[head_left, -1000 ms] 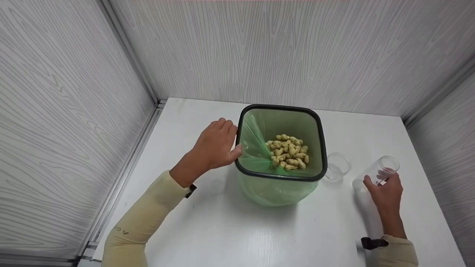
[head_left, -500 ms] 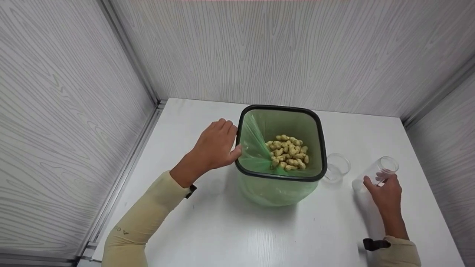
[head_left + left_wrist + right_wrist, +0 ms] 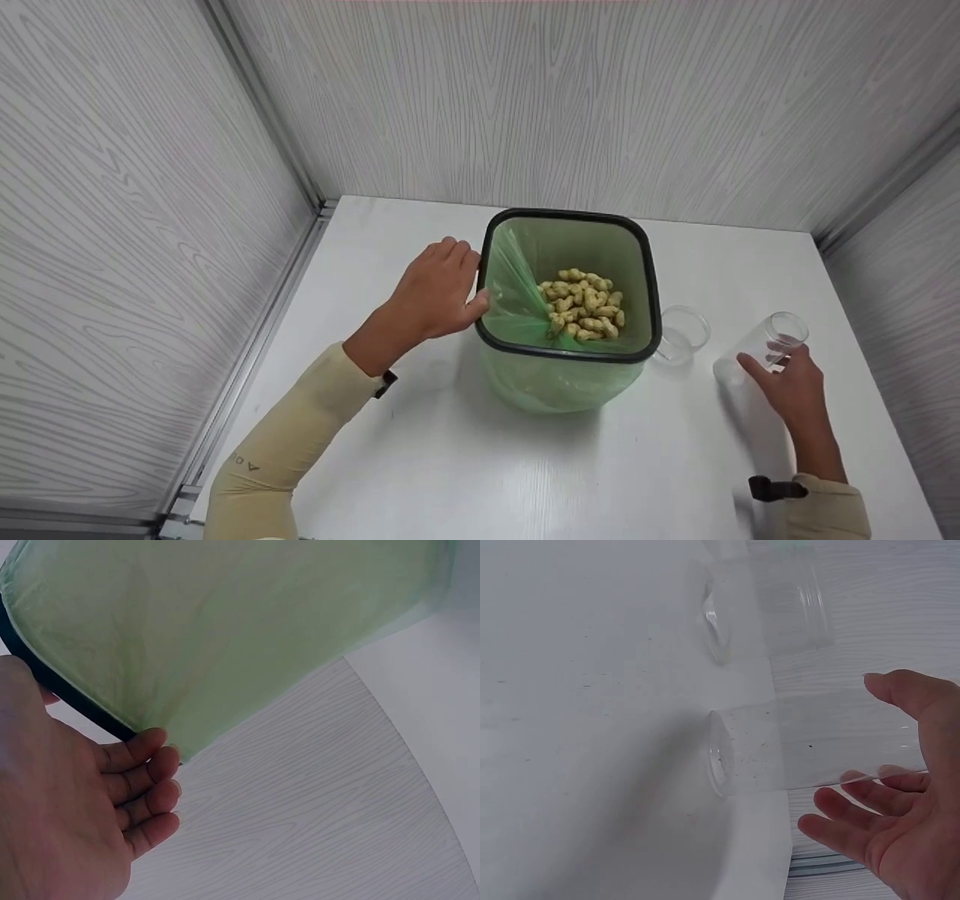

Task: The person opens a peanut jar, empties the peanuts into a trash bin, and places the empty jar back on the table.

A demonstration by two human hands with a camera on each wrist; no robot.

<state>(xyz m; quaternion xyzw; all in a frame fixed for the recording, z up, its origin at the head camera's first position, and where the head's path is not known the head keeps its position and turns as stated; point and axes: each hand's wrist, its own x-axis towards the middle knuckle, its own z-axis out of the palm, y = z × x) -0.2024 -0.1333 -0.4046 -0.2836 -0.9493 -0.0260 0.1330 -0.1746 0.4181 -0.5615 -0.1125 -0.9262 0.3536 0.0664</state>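
A bin with a black rim and green plastic liner (image 3: 562,386) stands mid-table, peanuts in their shells (image 3: 589,304) heaped inside. At its left rim my left hand (image 3: 442,289) holds the edge, thumb over the top. In the left wrist view that hand's bent fingers (image 3: 154,799) lie against the rim's underside. A tall clear jar (image 3: 757,345) stands upright at the right. My right hand (image 3: 795,382) is spread loosely about it. The right wrist view shows its thumb (image 3: 889,686) lifted off the wall and fingers parted on the other side.
A second, shorter clear jar (image 3: 682,337) stands between the bin and the tall jar. White wood-grain panels (image 3: 525,97) close off the back and both sides of the white table (image 3: 510,480).
My right hand has shifted slightly to the right and its grip on the tall jar has loosened. The left hand, bin and peanuts stay as they were.
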